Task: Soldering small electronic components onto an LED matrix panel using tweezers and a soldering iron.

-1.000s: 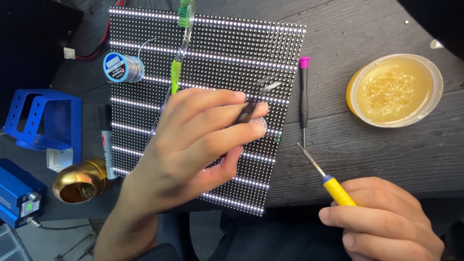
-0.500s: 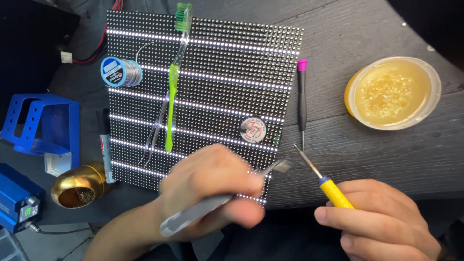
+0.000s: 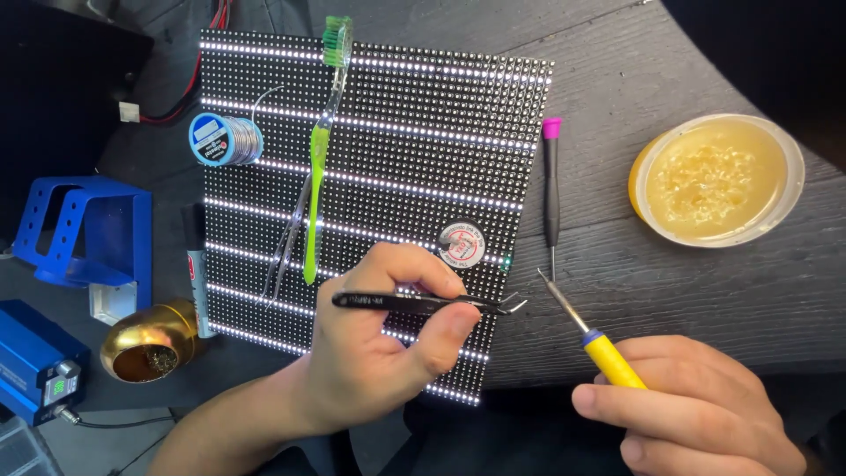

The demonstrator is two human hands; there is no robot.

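Observation:
A black LED panel (image 3: 397, 132) with lit white rows lies on the dark table. My left hand (image 3: 388, 344) rests over its lower right part and grips black curved-tip tweezers (image 3: 423, 302), their tip near the panel's right edge. My right hand (image 3: 696, 414) holds a soldering iron with a yellow handle (image 3: 612, 360); its metal tip (image 3: 551, 284) points up-left, just beside the tweezer tip. A small round sticker (image 3: 462, 242) sits on the panel just above my left hand.
A green toothbrush (image 3: 319, 150), clear tweezers (image 3: 286, 242) and a solder spool (image 3: 225, 139) lie on the panel. A pink-capped screwdriver (image 3: 552, 189) and a yellow flux tub (image 3: 716, 179) are to the right. A brass tip-cleaner (image 3: 148, 342), a marker (image 3: 196, 264) and blue holders (image 3: 84, 231) are to the left.
My left hand lifted off the panel's middle, drew back toward me and now holds the black tweezers level, tip pointing right. My right hand with the iron barely moved.

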